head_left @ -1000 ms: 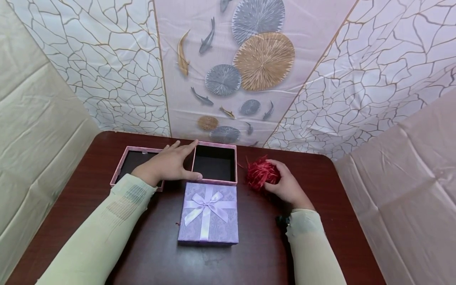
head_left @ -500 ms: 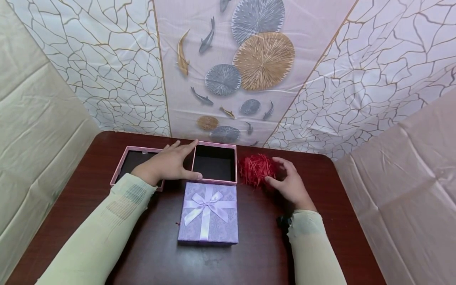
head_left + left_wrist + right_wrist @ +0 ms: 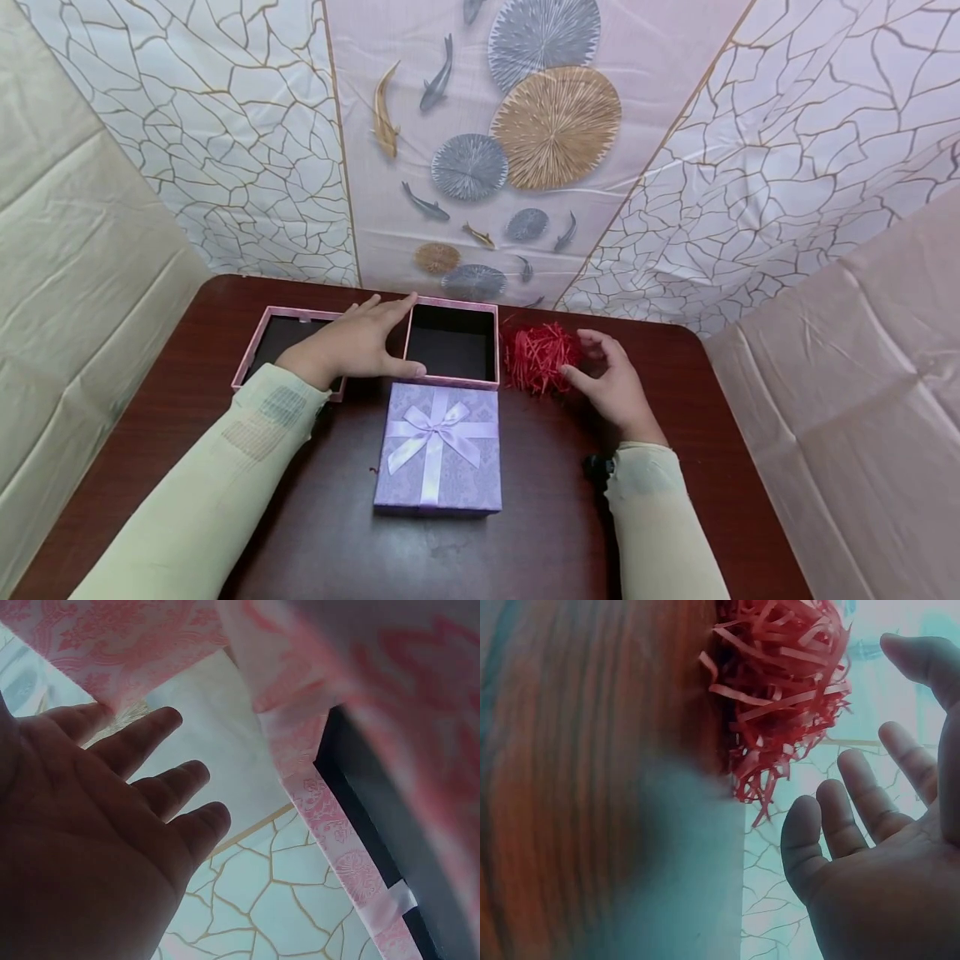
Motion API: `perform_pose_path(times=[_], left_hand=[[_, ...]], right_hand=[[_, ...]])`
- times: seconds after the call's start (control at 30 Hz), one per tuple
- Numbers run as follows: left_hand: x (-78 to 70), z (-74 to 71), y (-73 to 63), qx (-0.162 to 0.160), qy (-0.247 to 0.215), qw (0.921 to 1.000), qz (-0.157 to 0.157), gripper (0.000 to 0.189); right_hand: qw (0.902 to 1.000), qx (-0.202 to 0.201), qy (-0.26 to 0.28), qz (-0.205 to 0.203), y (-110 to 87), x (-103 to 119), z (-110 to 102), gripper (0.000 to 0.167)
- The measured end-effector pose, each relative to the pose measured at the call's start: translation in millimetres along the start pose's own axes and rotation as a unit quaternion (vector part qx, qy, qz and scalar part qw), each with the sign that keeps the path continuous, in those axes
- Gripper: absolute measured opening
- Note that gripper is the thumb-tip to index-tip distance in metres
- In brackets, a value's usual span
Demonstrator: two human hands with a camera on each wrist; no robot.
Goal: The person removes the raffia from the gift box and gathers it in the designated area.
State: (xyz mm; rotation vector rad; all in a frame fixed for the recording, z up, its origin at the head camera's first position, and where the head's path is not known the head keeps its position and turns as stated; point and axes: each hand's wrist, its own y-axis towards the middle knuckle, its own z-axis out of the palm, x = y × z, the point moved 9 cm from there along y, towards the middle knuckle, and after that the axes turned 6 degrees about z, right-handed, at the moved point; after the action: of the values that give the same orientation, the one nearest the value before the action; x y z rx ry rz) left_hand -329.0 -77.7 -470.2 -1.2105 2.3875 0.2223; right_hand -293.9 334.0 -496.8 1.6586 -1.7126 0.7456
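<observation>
A heap of red shredded paper (image 3: pixel 538 360) rests on the table just right of a pink-rimmed box (image 3: pixel 452 357) with a black inside. My right hand (image 3: pixel 617 392) is at the heap's right side, its fingers loosely bent around nothing; the right wrist view shows the palm bare and apart from the red shreds (image 3: pixel 784 682). At the left side of the pink-rimmed box, my left hand (image 3: pixel 351 346) spreads its fingers, with forefinger and thumb at the box's left corners. Its palm (image 3: pixel 82 825) holds nothing in the left wrist view.
A shallow pink-edged tray or lid (image 3: pixel 281 340) lies at the left, partly under my left forearm and hand. In front of the box sits a closed purple gift box (image 3: pixel 450 458) with a ribbon bow. A patterned cloth (image 3: pixel 480 242) hangs behind the dark wooden table (image 3: pixel 540 517).
The red shredded paper has shifted left towards the pink-rimmed box, and my right hand has let go of it and drawn slightly right. My left hand stays in place.
</observation>
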Motion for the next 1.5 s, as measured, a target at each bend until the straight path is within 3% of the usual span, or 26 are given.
perform_pose_path(times=[0.13, 0.3, 0.4, 0.6, 0.83, 1.33, 1.5], left_hand=[[-1.1, -1.9, -0.4, -0.004, -0.010, 0.9998, 0.014, 0.134], [2.9, -2.3, -1.9, -0.010, -0.068, 0.9974, 0.021, 0.135], [6.3, -6.5, -4.3, -0.024, -0.080, 0.9963, 0.021, 0.132], [2.2, -20.7, -15.6, -0.062, -0.011, 0.9977, 0.024, 0.127], [-12.3, -24.4, -35.6, -0.106, 0.064, 0.9917, 0.037, 0.123], [-31.2, -16.9, -73.4, -0.144, 0.065, 0.9860, 0.054, 0.122], [-36.8, -11.4, -81.6, -0.148, 0.039, 0.9867, 0.053, 0.124]], right_hand=[[1.0000, -0.004, -0.001, -0.007, -1.1, 8.3, -1.0, 0.074], [0.9997, -0.004, -0.003, -0.023, -1.8, 22.0, -2.6, 0.072], [0.9995, -0.003, -0.003, -0.032, -3.0, 29.2, -3.6, 0.073], [0.9991, 0.006, -0.005, -0.042, -9.4, 42.0, -4.2, 0.074], [0.9982, 0.016, -0.020, -0.054, -21.2, 56.2, 1.0, 0.076], [0.9914, 0.032, -0.090, -0.089, -55.2, 75.8, 15.7, 0.078], [0.9908, 0.047, -0.089, -0.090, -67.5, 82.1, 23.3, 0.079]])
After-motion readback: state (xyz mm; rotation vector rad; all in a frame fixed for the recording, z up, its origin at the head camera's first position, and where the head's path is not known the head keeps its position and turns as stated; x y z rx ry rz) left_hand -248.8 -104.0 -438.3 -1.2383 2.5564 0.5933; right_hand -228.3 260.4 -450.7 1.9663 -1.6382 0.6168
